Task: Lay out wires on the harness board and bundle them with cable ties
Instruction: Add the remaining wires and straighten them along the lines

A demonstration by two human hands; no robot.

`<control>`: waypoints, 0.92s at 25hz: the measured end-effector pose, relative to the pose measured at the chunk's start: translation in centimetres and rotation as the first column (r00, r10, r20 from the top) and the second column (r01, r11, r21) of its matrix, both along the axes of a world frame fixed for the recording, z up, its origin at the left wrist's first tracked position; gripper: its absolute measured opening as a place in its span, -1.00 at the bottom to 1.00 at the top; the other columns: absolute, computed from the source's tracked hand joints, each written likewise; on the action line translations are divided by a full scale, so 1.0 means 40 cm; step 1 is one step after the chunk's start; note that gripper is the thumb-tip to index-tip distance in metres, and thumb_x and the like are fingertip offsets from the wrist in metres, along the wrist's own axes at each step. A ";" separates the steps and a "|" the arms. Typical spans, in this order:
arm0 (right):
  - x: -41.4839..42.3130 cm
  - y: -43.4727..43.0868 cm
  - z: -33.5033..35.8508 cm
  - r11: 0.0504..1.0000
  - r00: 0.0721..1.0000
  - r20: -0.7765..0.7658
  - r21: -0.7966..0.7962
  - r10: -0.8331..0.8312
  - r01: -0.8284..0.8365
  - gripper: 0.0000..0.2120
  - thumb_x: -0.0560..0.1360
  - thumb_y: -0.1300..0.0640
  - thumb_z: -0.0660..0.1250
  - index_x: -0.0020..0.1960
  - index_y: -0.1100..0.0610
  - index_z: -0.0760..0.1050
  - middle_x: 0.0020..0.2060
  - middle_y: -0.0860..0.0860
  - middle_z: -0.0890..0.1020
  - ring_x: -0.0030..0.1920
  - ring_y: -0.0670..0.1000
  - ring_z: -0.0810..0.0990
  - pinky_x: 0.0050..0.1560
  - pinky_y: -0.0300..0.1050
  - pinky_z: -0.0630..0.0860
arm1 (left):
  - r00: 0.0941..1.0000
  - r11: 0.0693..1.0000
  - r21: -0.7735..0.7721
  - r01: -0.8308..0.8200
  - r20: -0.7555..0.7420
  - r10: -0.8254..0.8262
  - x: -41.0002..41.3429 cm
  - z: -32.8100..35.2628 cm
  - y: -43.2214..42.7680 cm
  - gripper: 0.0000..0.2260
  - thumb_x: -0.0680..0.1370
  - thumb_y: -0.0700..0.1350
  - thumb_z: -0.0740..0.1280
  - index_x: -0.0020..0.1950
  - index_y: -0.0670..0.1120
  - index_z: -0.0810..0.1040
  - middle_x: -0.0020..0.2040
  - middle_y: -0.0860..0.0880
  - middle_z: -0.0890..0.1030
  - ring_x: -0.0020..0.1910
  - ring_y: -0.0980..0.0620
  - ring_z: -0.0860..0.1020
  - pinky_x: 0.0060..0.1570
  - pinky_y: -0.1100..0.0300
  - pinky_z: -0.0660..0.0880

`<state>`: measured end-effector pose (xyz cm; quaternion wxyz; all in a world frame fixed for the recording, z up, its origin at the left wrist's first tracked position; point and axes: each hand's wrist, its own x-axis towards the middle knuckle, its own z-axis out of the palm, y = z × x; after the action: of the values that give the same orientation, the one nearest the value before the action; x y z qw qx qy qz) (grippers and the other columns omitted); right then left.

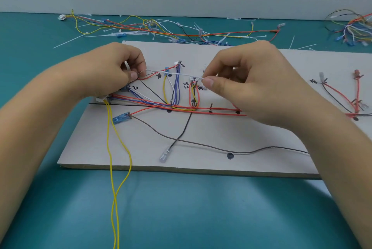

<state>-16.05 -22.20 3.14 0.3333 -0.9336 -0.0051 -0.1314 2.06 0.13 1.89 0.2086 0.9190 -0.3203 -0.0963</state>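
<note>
Bundling step. Left hand grip pinches the wire loop; right hand grip pinches the tie. Next, probably: cinch it snug.

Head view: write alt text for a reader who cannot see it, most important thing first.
A left hand and a right hand pinch a white wire taut over a board laid with red and blue wires. Two yellow wires trail off its front edge onto a teal table; loose wires and cable ties lie behind.

A wiring workbench: teal mat, harness board, loose wires and cable ties.
</note>
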 end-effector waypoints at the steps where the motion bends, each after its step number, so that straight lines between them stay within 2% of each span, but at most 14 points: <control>1: -0.003 0.003 -0.001 0.999 0.999 -0.031 0.009 0.037 -0.036 -0.92 0.53 0.13 0.45 -0.15 0.03 0.67 -0.42 -0.10 0.54 -0.44 -0.14 0.44 -0.38 -0.42 0.31 | 1.000 1.000 0.001 0.003 -0.004 -0.003 0.001 -0.001 0.000 -0.77 0.63 -0.25 0.33 -0.12 0.06 0.58 -0.26 0.05 0.56 -0.57 0.25 0.45 -0.40 0.25 0.34; 3: -0.009 0.005 -0.001 0.995 0.995 -0.057 0.050 0.087 -0.084 -0.91 0.54 0.16 0.45 -0.14 0.04 0.67 -0.43 -0.11 0.52 -0.46 -0.12 0.41 -0.40 -0.44 0.30 | 1.000 1.000 -0.003 0.002 -0.010 -0.002 0.005 0.000 0.003 -0.77 0.63 -0.23 0.33 -0.12 0.08 0.58 -0.25 0.05 0.57 -0.57 0.18 0.44 -0.41 0.24 0.40; 5: -0.008 0.010 -0.002 0.988 0.997 0.032 0.129 0.076 -0.080 -0.90 0.55 0.19 0.44 -0.12 0.05 0.67 -0.42 -0.04 0.51 -0.45 -0.07 0.43 -0.40 -0.42 0.33 | 1.000 1.000 -0.018 0.009 -0.012 -0.009 0.006 0.001 0.007 -0.76 0.63 -0.23 0.33 -0.13 0.10 0.58 -0.24 0.03 0.57 -0.50 0.06 0.45 -0.42 0.20 0.45; 7: 0.000 0.027 -0.002 0.974 0.994 0.078 0.209 0.073 -0.088 -0.90 0.56 0.23 0.44 -0.11 0.07 0.67 -0.37 0.09 0.58 -0.37 0.08 0.54 -0.38 -0.27 0.44 | 0.999 0.999 -0.030 0.028 -0.021 -0.028 0.004 0.003 0.010 -0.73 0.63 -0.23 0.33 -0.15 0.12 0.56 -0.22 0.03 0.58 -0.42 -0.04 0.46 -0.35 0.10 0.53; 8: 0.001 0.038 -0.003 0.960 0.992 0.060 0.251 0.113 -0.124 -0.90 0.55 0.24 0.45 -0.09 0.08 0.68 -0.33 0.13 0.62 -0.34 0.09 0.58 -0.34 -0.20 0.51 | 0.999 0.999 -0.034 0.037 -0.031 -0.038 0.004 0.004 0.011 -0.71 0.63 -0.23 0.33 -0.16 0.14 0.56 -0.22 0.03 0.58 -0.40 -0.06 0.47 -0.33 0.06 0.56; 11: -0.012 0.057 0.000 0.893 0.959 -0.005 0.365 0.284 -0.262 -0.90 0.51 0.24 0.46 -0.01 0.10 0.71 -0.26 0.10 0.71 -0.30 -0.06 0.65 -0.18 -0.17 0.62 | 0.998 0.998 -0.038 0.049 -0.032 -0.050 0.004 0.005 0.009 -0.72 0.62 -0.24 0.32 -0.17 0.12 0.56 -0.28 0.11 0.59 -0.50 0.14 0.44 -0.39 0.14 0.50; 13: -0.021 0.054 0.006 0.865 0.949 0.004 0.409 0.316 -0.289 -0.84 0.50 0.23 0.43 0.04 0.08 0.71 -0.26 0.08 0.73 -0.26 -0.09 0.69 -0.12 -0.15 0.64 | 0.998 0.998 -0.036 0.053 -0.015 -0.054 0.005 0.007 0.010 -0.74 0.61 -0.26 0.32 -0.16 0.08 0.56 -0.31 0.23 0.59 -0.51 0.21 0.45 -0.37 0.22 0.42; 15: -0.022 0.047 0.008 0.843 0.946 0.016 0.448 0.324 -0.297 -0.82 0.51 0.28 0.44 0.07 0.10 0.71 -0.27 0.06 0.73 -0.28 -0.11 0.68 -0.16 -0.21 0.64 | 0.998 0.998 -0.032 0.063 0.000 -0.063 0.003 0.007 0.010 -0.73 0.60 -0.27 0.33 -0.16 0.09 0.57 -0.30 0.26 0.58 -0.49 0.21 0.46 -0.36 0.22 0.41; 19: -0.020 0.056 -0.004 0.779 0.943 0.008 0.561 0.332 -0.279 -0.76 0.55 0.40 0.37 0.17 0.22 0.65 -0.37 -0.07 0.68 -0.44 -0.18 0.59 -0.35 -0.49 0.42 | 0.997 0.996 -0.046 0.080 0.016 -0.080 0.005 0.010 0.015 -0.68 0.60 -0.26 0.34 -0.16 0.18 0.56 -0.26 0.19 0.60 -0.46 0.11 0.46 -0.34 0.11 0.55; 23: -0.017 0.066 -0.006 0.768 0.919 0.012 0.545 0.395 -0.337 -0.71 0.60 0.37 0.32 0.29 0.23 0.59 -0.34 0.12 0.66 -0.46 -0.20 0.54 -0.39 -0.51 0.34 | 0.995 0.993 -0.065 0.096 0.013 -0.095 0.003 0.005 0.014 -0.72 0.59 -0.28 0.34 -0.15 0.10 0.56 -0.26 0.20 0.58 -0.44 0.17 0.44 -0.33 0.20 0.44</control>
<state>-16.71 -19.57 2.90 0.5999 -0.7889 -0.1325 -0.0115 2.17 0.68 2.09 0.2321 0.8959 -0.3678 -0.0910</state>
